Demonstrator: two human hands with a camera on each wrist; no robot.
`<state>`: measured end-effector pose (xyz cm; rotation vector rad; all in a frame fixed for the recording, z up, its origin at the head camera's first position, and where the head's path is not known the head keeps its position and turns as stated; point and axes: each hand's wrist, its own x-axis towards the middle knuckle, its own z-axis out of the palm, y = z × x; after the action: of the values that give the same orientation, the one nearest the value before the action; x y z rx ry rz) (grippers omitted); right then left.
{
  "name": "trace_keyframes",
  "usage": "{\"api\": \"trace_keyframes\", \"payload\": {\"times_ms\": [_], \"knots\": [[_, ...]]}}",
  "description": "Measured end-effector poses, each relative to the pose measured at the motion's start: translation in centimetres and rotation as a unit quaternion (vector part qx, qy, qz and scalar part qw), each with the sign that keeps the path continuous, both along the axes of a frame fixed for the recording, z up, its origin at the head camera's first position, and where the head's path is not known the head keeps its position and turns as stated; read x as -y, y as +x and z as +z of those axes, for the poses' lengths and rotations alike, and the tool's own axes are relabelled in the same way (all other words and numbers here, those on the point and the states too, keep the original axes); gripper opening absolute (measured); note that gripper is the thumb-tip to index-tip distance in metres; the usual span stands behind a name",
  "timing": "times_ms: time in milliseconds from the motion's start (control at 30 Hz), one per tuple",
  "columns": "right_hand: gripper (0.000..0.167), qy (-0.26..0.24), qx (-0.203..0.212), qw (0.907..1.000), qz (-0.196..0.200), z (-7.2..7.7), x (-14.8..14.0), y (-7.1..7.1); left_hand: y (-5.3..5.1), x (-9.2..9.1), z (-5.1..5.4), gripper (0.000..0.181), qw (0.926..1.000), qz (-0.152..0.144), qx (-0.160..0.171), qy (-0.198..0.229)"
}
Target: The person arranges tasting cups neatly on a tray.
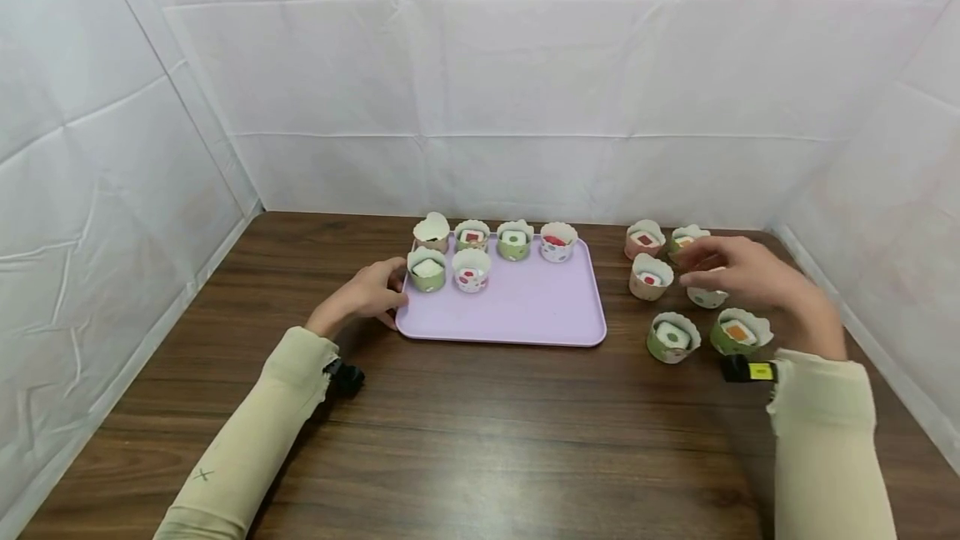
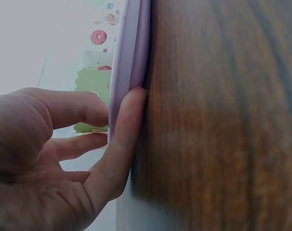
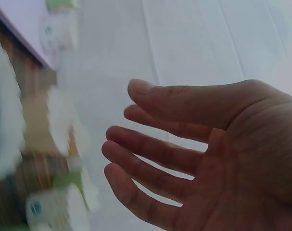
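Observation:
A lilac tray (image 1: 525, 307) lies on the table, with several paper baking cups in its back and left part. At its left edge, my left hand (image 1: 367, 288) pinches the rim; the left wrist view shows fingers (image 2: 129, 115) against the rim's side. A green cup (image 1: 427, 270) on the tray sits close to those fingers. My right hand (image 1: 742, 269), fingers apart and slightly bent, hovers empty over the right-hand group of cups. Beneath it a white spotted cup (image 1: 707, 298) is partly hidden. Pale square pieces with coloured centres lie in several cups.
Around the right hand stand a pink cup (image 1: 644, 240), a peach cup (image 1: 649, 277) and green cups (image 1: 672, 338). The brown wooden table (image 1: 480, 423) meets a white cloth wall (image 1: 525, 90) at the back and white cloth on both sides.

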<state>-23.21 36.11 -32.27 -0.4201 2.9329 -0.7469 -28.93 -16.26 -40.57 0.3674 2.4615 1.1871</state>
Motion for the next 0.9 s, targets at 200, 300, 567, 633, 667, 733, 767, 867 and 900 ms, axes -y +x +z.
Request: {"api": "trace_keyframes", "payload": {"times_ms": [200,300,567,633,667,733,767,867,900], "knots": [[0.036,-0.030,-0.002,0.9988,-0.038,-0.3,-4.9,1.3,0.1,0.0,0.2,0.062,1.0000,0.000,0.003,0.003],[0.044,-0.045,0.036,0.9967,-0.057,-0.5,-6.7,2.0,0.1,-0.1,0.2,0.062,1.0000,0.000,0.004,0.007],[0.084,-0.013,0.194,0.9809,-0.002,-1.5,-9.0,2.5,0.0,0.0,0.0,0.061,1.0000,0.004,0.007,0.004],[0.079,-0.040,0.231,0.9721,-0.003,-1.9,-9.3,2.5,0.0,0.0,0.0,0.061,1.0000,0.005,0.006,0.006],[0.075,-0.062,0.249,0.9664,-0.010,-2.1,-9.5,2.4,0.0,0.0,0.0,0.061,0.9999,0.006,0.005,0.008],[0.068,-0.088,0.268,0.9594,-0.010,-2.5,-9.7,2.4,0.1,0.0,0.0,0.061,0.9999,0.007,0.003,0.008],[0.066,-0.101,0.279,0.9548,-0.011,-2.7,-9.7,2.4,0.1,0.0,0.0,0.061,1.0000,0.006,0.002,0.007],[0.067,-0.104,0.282,0.9537,-0.009,-3.1,-9.7,2.3,0.1,-0.1,0.0,0.061,1.0000,0.008,-0.002,0.004],[0.069,-0.092,0.273,0.9576,-0.003,-3.2,-9.7,2.3,0.1,-0.1,-0.1,0.060,1.0000,0.008,-0.003,0.003]]}}
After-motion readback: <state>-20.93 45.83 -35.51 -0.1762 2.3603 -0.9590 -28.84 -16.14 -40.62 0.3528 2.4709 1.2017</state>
